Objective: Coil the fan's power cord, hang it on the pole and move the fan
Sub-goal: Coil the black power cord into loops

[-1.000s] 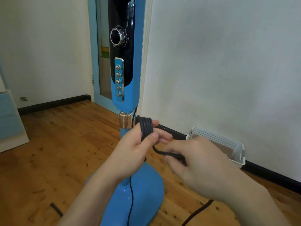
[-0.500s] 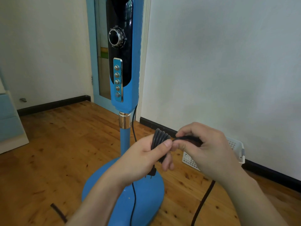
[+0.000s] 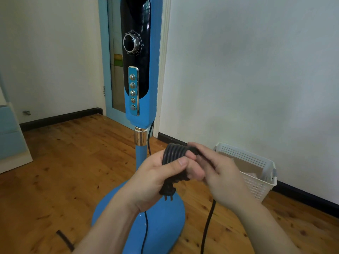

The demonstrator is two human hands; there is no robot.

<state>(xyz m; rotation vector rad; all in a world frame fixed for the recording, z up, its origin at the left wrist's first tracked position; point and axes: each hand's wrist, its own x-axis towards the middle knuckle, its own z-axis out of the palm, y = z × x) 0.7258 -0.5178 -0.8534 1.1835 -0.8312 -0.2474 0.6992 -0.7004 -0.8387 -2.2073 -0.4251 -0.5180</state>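
While our left hand (image 3: 156, 178) grips the coiled power cord (image 3: 174, 154), the loops lie wrapped round its fingers, with the thumb pressed across them and the plug (image 3: 167, 193) hanging below the palm. Our right hand (image 3: 220, 173) pinches the loose strand just beside the coil, fingers curled on it. Both hands hover in front of the fan's pole (image 3: 141, 156), above its blue base (image 3: 161, 226).

The fan (image 3: 141, 92) stands before the door (image 3: 111, 70), with the basket (image 3: 256, 171) to its right against the wall (image 3: 247, 70).
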